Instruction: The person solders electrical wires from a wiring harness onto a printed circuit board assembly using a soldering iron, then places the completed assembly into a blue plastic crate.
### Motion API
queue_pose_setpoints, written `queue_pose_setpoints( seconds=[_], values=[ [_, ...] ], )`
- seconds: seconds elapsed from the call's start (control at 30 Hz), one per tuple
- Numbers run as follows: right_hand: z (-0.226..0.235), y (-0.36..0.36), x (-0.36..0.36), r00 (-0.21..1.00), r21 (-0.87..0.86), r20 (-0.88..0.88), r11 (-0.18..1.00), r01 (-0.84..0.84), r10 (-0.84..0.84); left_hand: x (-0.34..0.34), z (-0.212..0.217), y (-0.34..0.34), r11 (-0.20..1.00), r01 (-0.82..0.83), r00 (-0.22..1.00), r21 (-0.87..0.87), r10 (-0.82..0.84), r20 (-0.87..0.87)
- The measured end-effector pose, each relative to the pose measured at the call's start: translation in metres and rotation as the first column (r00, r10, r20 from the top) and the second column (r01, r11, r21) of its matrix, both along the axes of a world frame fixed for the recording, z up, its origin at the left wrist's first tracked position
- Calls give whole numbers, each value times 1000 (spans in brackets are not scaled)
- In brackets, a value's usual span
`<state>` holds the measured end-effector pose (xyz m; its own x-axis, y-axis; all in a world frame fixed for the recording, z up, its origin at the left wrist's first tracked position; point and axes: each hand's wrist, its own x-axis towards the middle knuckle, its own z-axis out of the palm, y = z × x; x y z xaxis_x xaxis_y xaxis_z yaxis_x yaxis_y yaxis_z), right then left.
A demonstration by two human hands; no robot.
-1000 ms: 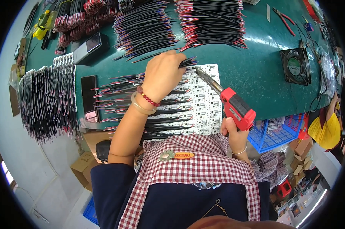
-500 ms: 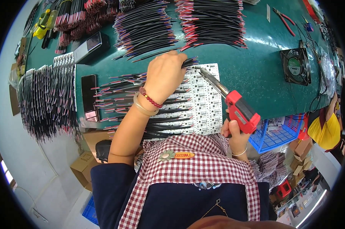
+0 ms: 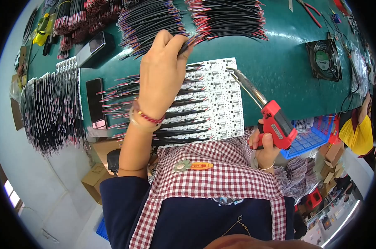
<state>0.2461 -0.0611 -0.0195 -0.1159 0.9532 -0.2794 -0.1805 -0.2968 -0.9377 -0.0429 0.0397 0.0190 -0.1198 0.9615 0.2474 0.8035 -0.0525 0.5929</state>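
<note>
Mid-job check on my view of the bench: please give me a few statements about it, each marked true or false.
1. The left hand holds pliers. False: it holds wires.
2. The right hand holds a red and black soldering gun. True.
3. The phone lies left of the white board. True.
4. A lamp stands right of the board. False: a fan does.
5. The apron is checked. True.

Over the green counter (image 3: 275, 62), the left hand (image 3: 161, 74) pinches what look like dark wires (image 3: 189, 43), partly hidden by its fingers. The right hand (image 3: 265, 151) grips a red soldering gun (image 3: 280, 126), its tip near the upper right corner of the white circuit panel (image 3: 222, 103).
</note>
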Motion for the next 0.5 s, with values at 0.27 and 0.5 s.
queue_pose_setpoints(
  seconds=[0.27,0.5],
  values=[
    [-8,-1,-13,990,-60,108,995,-83,89,3,-36,-4,937,195,977,-291,-211,-24],
    [-5,3,-22,986,-135,127,987,-88,106,5,-37,-2,926,193,970,-325,-231,-82]
  ],
)
